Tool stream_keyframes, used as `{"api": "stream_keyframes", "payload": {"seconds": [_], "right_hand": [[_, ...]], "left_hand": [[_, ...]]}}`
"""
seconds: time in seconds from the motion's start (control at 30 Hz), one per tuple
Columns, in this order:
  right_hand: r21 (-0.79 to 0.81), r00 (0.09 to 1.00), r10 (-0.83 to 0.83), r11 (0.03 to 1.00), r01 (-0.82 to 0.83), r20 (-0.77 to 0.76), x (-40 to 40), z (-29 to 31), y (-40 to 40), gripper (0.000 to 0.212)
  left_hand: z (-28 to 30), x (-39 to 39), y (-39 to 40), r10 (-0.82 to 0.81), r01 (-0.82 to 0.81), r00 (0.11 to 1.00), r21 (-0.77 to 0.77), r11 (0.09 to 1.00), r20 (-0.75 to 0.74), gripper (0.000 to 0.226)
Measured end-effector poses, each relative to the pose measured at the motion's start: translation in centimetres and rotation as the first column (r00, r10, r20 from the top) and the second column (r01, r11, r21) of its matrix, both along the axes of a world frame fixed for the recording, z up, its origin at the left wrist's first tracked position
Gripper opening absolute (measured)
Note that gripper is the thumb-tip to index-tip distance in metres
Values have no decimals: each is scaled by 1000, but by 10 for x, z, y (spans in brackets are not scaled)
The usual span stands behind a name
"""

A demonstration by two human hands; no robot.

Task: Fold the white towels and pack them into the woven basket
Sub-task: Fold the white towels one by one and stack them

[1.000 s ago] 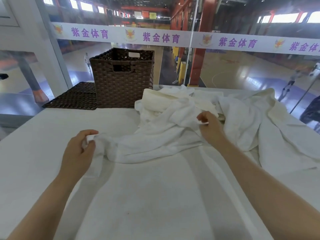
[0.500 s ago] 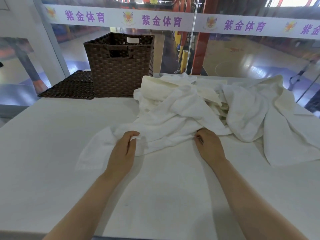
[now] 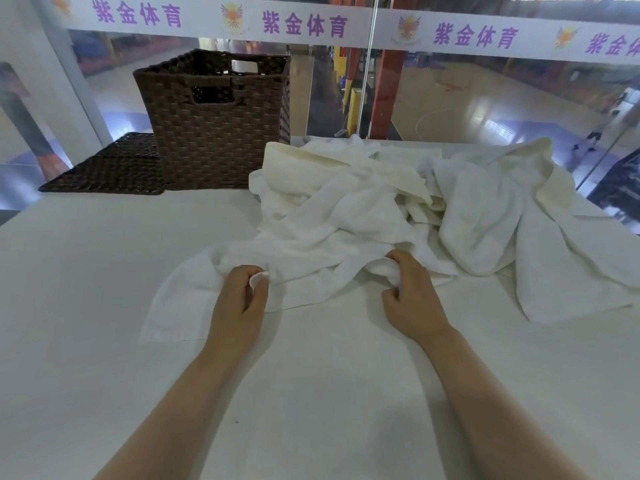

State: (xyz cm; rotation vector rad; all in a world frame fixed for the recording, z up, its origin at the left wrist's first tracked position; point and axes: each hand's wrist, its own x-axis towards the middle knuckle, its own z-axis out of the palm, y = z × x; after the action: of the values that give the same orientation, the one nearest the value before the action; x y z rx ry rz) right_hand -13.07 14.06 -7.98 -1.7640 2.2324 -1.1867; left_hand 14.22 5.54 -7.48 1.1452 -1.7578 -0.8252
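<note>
White tabletop (image 3: 104, 271) fills the lower frame, with glass panels and a sports hall behind. At centre lies one white towel (image 3: 277, 268), still crumpled and drawn partly out of the heap of towels (image 3: 450, 209) that spreads to the right of the frame. The left hand (image 3: 239, 306) pinches a bit of its near edge between thumb and curled fingers; the right hand (image 3: 412, 296) grips a fold of the same towel. Nothing looks folded yet. The woven basket (image 3: 218, 133) stands upper left of centre, just beside the heap, its flat woven lid (image 3: 110, 168) lying to its left; no towel shows above its rim. Judging by this, the task is barely begun: every towel remains to fold and pack.
</note>
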Motion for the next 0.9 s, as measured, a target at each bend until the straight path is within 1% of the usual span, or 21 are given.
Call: {"api": "stream_keyframes", "payload": {"seconds": [0.07,0.13,0.17,0.23,0.27,0.3,0.33,0.37,0.4,0.43,0.5,0.6,0.67,0.8,0.9], "right_hand": [[-79,985,-118,991,109,-124,-4,-5,1,61],[-157,915,-309,948,276,-260,-14,-5,4,55],[-162,866,-400,916,367,-300,-22,-5,7,50],[-130,785,-527,847,515,-325,-43,-8,16,37],[-107,757,-561,821,561,-334,-54,-9,21,30],[-81,752,-569,812,578,-334,-63,-11,26,26],[-52,769,-557,819,572,-314,-70,-11,29,27],[-35,801,-543,832,554,-250,-72,-10,32,28],[-38,830,-538,842,538,-146,-69,-7,32,25],[-64,840,-540,841,537,-53,-64,-5,32,22],[-156,857,-515,844,513,33,-51,1,30,21],[-224,921,-344,898,380,186,-35,9,27,16],[-238,931,-247,920,313,269,-28,15,24,14],[-300,982,-96,943,142,165,-8,28,23,17],[-305,984,25,952,30,174,7,32,19,16]], "left_hand": [[-2,1,-1,2,-2,1000,-18,1000,30,6],[-4,2,-1,-2,4,999,-56,998,42,5],[-4,2,-1,-2,5,999,-63,998,46,4],[-4,2,-2,3,0,999,-63,998,49,3],[-4,2,-2,5,-1,999,-67,998,48,5],[-3,2,-2,4,0,999,-73,997,48,10],[-3,2,-2,2,2,999,-76,997,49,15],[-3,2,-2,1,2,999,-76,997,49,18],[-3,1,-2,2,1,999,-75,997,48,19],[-3,2,-2,4,0,999,-72,997,47,20],[-3,2,-3,4,-1,999,-75,997,45,19],[-4,1,-2,3,1,998,-85,996,57,5],[-4,1,-1,7,-1,998,-86,996,64,6],[-3,1,-1,5,0,998,-90,996,59,7],[-1,0,1,3,2,998,-86,996,57,8]]}}
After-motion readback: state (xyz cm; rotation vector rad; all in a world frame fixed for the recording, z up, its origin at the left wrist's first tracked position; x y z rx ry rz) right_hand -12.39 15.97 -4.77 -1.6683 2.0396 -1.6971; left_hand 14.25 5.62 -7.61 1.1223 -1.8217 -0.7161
